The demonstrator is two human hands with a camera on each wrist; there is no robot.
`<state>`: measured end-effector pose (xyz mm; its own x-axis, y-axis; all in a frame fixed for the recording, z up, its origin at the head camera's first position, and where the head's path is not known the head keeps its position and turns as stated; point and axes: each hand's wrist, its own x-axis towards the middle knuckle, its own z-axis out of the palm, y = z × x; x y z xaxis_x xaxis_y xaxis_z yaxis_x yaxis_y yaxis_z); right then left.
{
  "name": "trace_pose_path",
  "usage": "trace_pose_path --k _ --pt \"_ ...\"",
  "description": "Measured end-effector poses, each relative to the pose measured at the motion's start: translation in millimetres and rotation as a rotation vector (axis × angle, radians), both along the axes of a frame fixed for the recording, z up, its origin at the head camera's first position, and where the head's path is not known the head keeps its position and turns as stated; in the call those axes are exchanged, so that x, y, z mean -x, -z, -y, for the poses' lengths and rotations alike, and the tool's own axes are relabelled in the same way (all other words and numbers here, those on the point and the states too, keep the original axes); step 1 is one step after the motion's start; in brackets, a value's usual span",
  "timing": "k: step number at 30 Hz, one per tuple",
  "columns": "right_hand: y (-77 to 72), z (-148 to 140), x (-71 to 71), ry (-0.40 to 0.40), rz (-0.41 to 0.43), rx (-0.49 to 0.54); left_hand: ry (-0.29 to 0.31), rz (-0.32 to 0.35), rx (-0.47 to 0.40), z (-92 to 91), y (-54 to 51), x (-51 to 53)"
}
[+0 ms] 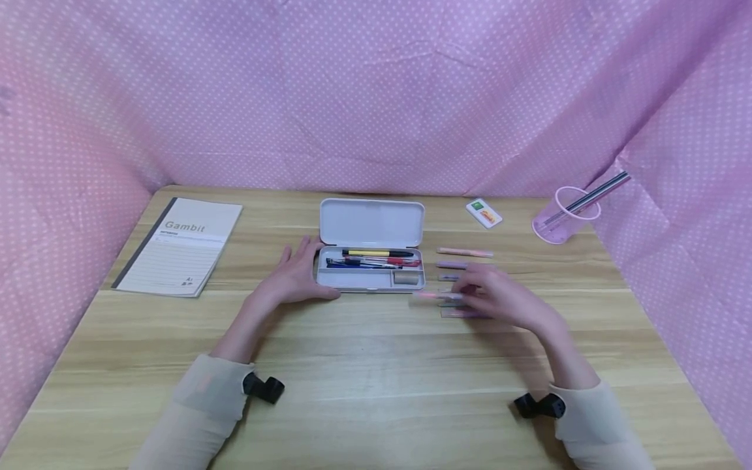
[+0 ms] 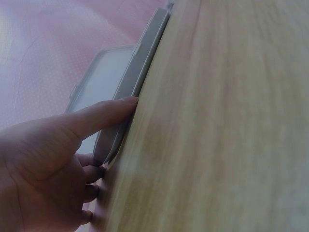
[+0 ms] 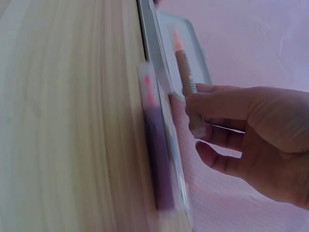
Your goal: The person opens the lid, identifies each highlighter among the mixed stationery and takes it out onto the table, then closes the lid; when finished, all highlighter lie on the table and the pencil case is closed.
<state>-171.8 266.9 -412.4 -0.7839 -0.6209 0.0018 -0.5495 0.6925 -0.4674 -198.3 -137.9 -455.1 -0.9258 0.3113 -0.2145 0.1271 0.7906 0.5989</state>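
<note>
An open white pencil case (image 1: 352, 280) holds several pens (image 1: 376, 253) in its back compartment and a small grey-brown block (image 1: 406, 278) at front right. My left hand (image 1: 292, 277) grips its left end, the thumb on the front wall and the fingers round the corner. Between thumb and fingers, my right hand (image 1: 502, 297) pinches a marker (image 3: 184, 70) with a brown barrel, pink tip and clear cap, raised just right of the case. Beneath and beside that hand, several more markers (image 1: 461, 313) lie in a column on the table, partly covered by it.
At the left lies a Gambit notebook (image 1: 182, 241). A small white card-like item (image 1: 484, 213) rests at the back right, near a pink mesh cup (image 1: 552, 225) with dark pencils in it. Pink dotted cloth (image 1: 376, 98) hangs behind the wooden table (image 1: 376, 385).
</note>
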Motion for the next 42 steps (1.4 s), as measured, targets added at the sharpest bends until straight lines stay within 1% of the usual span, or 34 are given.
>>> trace_pose_path --k 3,7,9,14,20,31,36,42 --pt "-0.9 -14.0 -3.5 0.003 0.024 -0.018 0.002 0.001 -0.001 -0.4 -0.3 0.0" --pt "-2.2 -28.1 -7.2 0.005 0.088 -0.039 0.006 -0.001 0.0 -1.0 -1.2 -0.2" --pt "-2.6 -32.9 -8.7 0.0 0.117 -0.052 0.008 -0.002 0.001 -1.1 -1.1 -0.1" --pt "-4.1 -37.8 -11.0 -0.017 0.159 -0.076 0.009 0.003 0.005 -0.6 -1.3 -0.5" --pt "-6.3 -38.7 -11.8 -0.025 0.184 -0.114 0.006 0.013 0.013 -0.7 -2.7 -0.5" --pt "-5.2 -39.6 -10.7 0.017 0.229 -0.15 0.008 0.006 0.01 -0.7 -2.1 0.0" --pt "-3.7 -39.6 -9.3 0.026 0.235 -0.153 0.008 0.004 0.009 -0.5 -1.5 0.3" --pt "-1.9 -39.4 -8.5 0.018 0.229 -0.147 0.007 0.006 0.009 -0.6 -3.2 -0.6"
